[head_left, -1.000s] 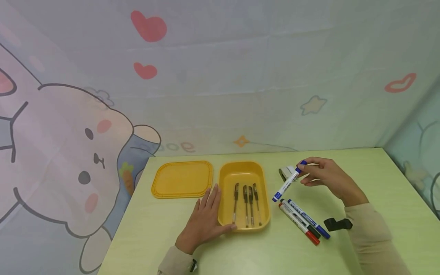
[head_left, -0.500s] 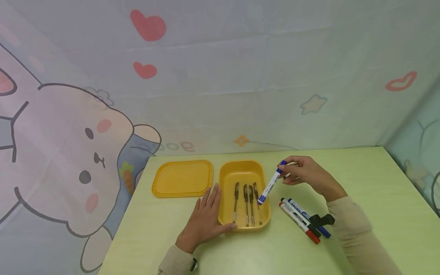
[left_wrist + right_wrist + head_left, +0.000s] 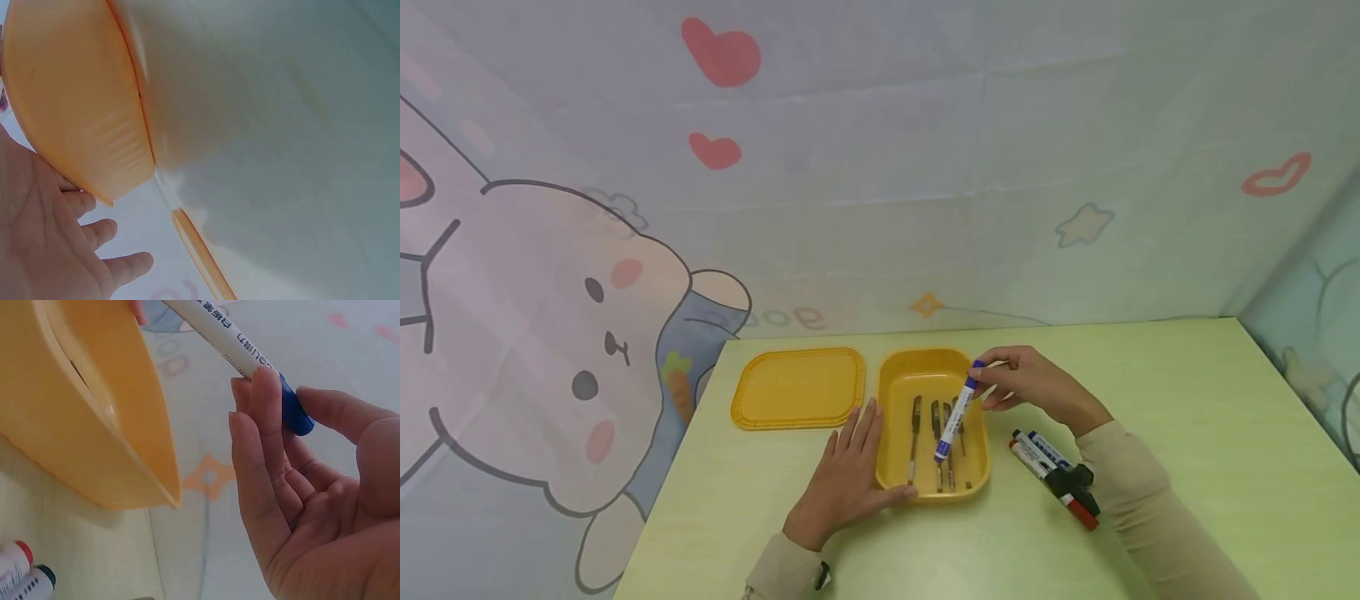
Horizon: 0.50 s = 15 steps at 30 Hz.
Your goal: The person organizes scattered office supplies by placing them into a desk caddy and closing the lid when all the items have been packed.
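My right hand (image 3: 1033, 387) pinches a blue whiteboard marker (image 3: 957, 418) by its blue cap end. The white barrel slants down over the yellow plastic box (image 3: 891, 375). In the right wrist view, thumb and fingers close on the blue cap of the marker (image 3: 234, 344), beside the box wall (image 3: 81, 444). Several dark-capped gel pens (image 3: 915, 429) lie lengthwise in the box, some partly hidden behind the marker. My left hand (image 3: 841, 490) rests with straight fingers along the box's left side, its thumb at the front rim. The left wrist view shows those fingers (image 3: 100, 231) spread by the box's outer wall (image 3: 81, 94).
A yellow lid (image 3: 801, 388) lies flat left of the box. Right of the box lie several markers; a red-capped marker (image 3: 1081, 512) and a blue one (image 3: 1047, 448) show, partly covered by my wrist camera (image 3: 1071, 482). A patterned cloth (image 3: 880, 167) hangs behind the table.
My right hand has carried the blue marker leftward from beyond the box's right side to above the pens. My left hand has stayed in place.
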Available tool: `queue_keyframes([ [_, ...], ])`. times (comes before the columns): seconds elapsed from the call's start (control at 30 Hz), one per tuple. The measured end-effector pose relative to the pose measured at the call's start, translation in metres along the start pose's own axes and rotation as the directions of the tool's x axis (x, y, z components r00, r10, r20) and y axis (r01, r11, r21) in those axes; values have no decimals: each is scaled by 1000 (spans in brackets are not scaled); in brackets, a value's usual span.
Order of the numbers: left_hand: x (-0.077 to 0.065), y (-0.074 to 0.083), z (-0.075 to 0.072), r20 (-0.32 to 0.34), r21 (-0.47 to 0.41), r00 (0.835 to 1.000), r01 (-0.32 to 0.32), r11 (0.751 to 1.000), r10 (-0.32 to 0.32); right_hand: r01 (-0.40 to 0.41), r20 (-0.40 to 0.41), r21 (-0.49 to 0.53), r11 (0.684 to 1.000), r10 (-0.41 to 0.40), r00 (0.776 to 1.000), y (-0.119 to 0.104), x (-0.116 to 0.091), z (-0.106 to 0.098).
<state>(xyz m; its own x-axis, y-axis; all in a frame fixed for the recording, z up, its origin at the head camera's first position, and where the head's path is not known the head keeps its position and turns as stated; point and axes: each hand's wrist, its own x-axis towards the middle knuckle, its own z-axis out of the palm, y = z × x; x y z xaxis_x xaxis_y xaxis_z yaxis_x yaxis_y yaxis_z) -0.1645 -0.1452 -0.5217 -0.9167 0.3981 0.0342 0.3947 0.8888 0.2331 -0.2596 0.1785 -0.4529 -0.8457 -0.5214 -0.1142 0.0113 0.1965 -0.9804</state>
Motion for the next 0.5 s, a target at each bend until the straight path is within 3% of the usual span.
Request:
queue_keyframes([
  [0.5,2,-1,2,2,13,1000,0,1000,0,-14,48,-88,996,18,999,2,23,32],
])
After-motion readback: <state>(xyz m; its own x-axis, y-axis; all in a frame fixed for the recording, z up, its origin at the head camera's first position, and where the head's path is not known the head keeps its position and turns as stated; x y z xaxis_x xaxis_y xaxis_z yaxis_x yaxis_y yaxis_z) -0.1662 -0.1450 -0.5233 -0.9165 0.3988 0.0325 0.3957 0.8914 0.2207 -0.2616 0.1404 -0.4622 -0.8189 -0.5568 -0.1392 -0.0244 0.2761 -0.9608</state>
